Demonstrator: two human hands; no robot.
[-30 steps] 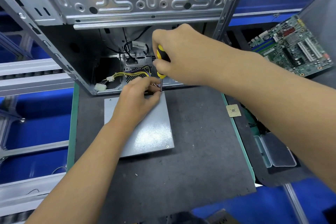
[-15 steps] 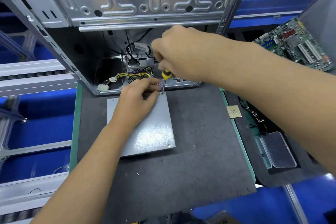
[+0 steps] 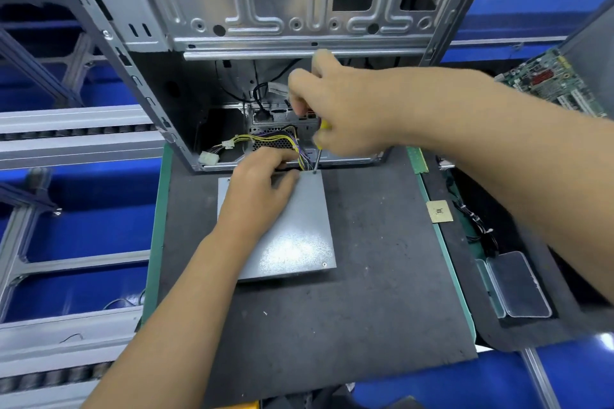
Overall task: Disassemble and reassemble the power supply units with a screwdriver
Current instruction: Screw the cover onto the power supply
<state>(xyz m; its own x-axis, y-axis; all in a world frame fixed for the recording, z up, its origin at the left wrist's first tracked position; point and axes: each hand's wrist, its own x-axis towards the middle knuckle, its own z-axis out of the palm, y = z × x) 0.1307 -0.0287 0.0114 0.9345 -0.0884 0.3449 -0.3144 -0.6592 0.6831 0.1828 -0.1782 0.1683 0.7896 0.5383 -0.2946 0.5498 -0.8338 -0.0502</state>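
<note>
A grey metal power supply unit (image 3: 295, 239) lies flat on the dark mat (image 3: 365, 292), its yellow and purple cables (image 3: 279, 139) running into the case behind. My right hand (image 3: 342, 106) grips a yellow-and-black screwdriver (image 3: 319, 143) held upright, its tip on a screw at the unit's far right corner. My left hand (image 3: 262, 183) rests on the unit's far edge, fingers curled near the cables just left of the tip. Another screw (image 3: 324, 264) sits at the near right corner.
An open silver computer case (image 3: 265, 26) stands right behind the unit. A motherboard (image 3: 558, 83) leans at the far right. A small chip (image 3: 439, 211) and a clear plastic box (image 3: 518, 285) lie right of the mat. Conveyor rails (image 3: 76, 129) run on the left.
My right hand has slid down over the screwdriver handle, hiding most of it. The tip stays on the same corner screw. My left hand has barely moved.
</note>
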